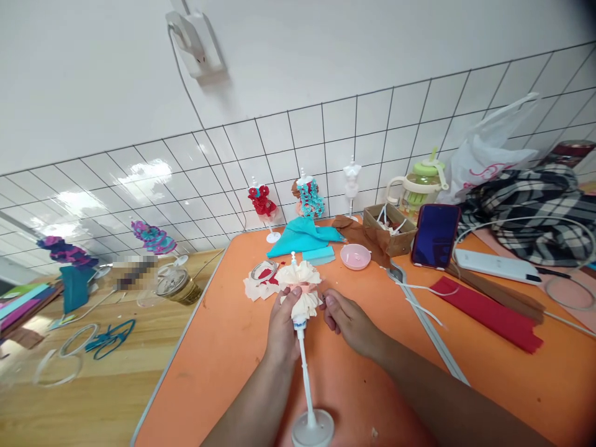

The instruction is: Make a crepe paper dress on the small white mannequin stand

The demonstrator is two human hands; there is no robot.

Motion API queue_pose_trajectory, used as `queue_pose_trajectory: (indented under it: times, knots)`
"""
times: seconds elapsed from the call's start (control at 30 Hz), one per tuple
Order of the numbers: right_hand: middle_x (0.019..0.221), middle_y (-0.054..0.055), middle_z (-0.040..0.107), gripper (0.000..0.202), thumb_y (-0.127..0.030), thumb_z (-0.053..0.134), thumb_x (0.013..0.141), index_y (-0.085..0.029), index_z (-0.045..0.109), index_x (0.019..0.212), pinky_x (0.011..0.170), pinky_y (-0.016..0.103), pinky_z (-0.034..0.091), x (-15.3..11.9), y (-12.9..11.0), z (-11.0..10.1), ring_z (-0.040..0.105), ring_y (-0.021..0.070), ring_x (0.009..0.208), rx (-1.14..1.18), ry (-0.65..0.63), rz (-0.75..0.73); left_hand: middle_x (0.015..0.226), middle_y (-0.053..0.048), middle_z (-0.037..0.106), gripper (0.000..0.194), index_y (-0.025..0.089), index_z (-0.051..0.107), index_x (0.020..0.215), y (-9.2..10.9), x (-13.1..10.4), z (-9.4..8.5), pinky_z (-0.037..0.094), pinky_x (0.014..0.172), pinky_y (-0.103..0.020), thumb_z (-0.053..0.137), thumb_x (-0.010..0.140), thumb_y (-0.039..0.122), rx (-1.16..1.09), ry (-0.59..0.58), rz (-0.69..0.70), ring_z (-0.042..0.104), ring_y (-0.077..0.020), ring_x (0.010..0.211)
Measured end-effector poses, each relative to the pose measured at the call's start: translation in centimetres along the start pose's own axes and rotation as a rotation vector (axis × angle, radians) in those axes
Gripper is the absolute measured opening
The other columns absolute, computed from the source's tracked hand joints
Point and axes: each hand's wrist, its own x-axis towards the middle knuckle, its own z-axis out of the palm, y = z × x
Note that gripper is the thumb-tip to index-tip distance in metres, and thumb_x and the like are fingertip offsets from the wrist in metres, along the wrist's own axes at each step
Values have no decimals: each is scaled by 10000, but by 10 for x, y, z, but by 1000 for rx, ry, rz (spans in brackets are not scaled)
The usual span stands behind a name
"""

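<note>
A small white mannequin stand (306, 379) rises from its round base near the front of the orange table. Cream ruffled paper (305, 304) wraps its top in layers, with a pinkish band between them. My left hand (282, 326) is closed around the mannequin's lower body, its thumb pressing on the ruffles. At the right edge of the ruffles is my right hand (342, 313), its thumb and forefinger pinched together; what they hold is too small to make out.
Behind are blue crepe paper (302, 236), a pink dish (356, 256), a cardboard box (390, 233) and dressed mannequins. Cream scraps (256, 288) lie left of the ruffles. To the right are a phone (435, 236), red paper (487, 315) and a white power bank (497, 267).
</note>
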Motion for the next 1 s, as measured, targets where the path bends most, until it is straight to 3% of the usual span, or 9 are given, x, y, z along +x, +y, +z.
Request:
queue_pose_trajectory:
  times: [0.17,0.27,0.57,0.67,0.77,1.0]
  knots:
    - [796,13,618,342,-390,224,976,-230,509,1078,623,256,368,-6,-13,-5,552,156,687,-245,-1,-157,695,16,573,311,139,570,905,-3,0,-2,412,472,-152,741,694,292,5,-39,87,529,-60,527]
    - [866,23,654,348,-358,239,972,-238,498,1172,600,259,344,-7,-16,-6,579,170,711,-339,54,-150,745,15,588,296,154,557,882,-4,-3,0,452,560,-172,743,691,283,2,25,148,577,-81,612]
    - [792,33,657,336,-368,238,964,-224,519,1078,538,264,267,-11,-23,3,575,184,650,-452,59,-68,740,29,617,349,187,531,871,-7,-14,5,464,601,-207,767,650,319,74,158,240,606,-112,634]
    - [825,32,657,343,-376,232,964,-232,490,1137,541,261,276,-13,-24,4,570,181,640,-407,143,-48,783,14,633,357,187,549,917,-7,-15,6,473,631,-212,763,660,309,63,151,264,625,-124,682]
    - [767,30,630,340,-388,226,961,-210,499,1057,531,259,275,-14,-24,4,549,182,611,-388,212,-6,803,13,636,356,191,561,928,-8,-16,7,470,638,-208,767,659,300,37,131,252,628,-126,703]
    - [540,-29,477,404,-404,189,977,-217,516,831,521,241,282,-17,-25,5,464,139,505,-205,112,-14,744,41,602,333,189,540,920,-6,-16,4,443,567,-188,749,689,307,28,134,261,577,-87,597]
